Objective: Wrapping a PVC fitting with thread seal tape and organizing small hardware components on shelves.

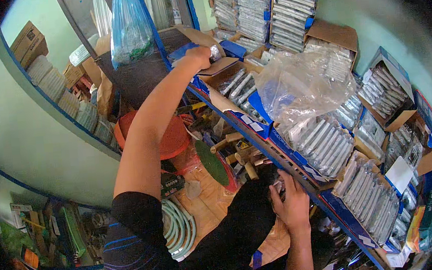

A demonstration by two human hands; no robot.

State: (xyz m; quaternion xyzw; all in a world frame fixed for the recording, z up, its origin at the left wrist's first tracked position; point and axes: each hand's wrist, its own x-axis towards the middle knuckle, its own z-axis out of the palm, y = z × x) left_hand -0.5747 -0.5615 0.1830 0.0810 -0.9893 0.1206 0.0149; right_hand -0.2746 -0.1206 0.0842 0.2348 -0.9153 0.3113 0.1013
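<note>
My left hand (197, 58) is stretched out to the far end of the shelf, over an open cardboard box. Its fingers are closed at a small shiny plastic-wrapped packet (215, 53), mostly hidden by the hand and the box flaps. My right hand (289, 200) is low, close beside the blue shelf edge (301, 171), in front of my dark-clothed leg. Its fingers are curled, and what lies between them is dark and too small to name. Right of the left hand, an open box of wrapped packets (240, 85) stands on the shelf.
A clear plastic bag (299, 84) lies over boxes of silvery wrapped packets (322, 143). More packets stand stacked (292, 10) by the wall. A blue bag (132, 29) hangs at the back. Below are a red round tub (167, 134), wooden handles (249, 168) and a coiled hose (178, 228).
</note>
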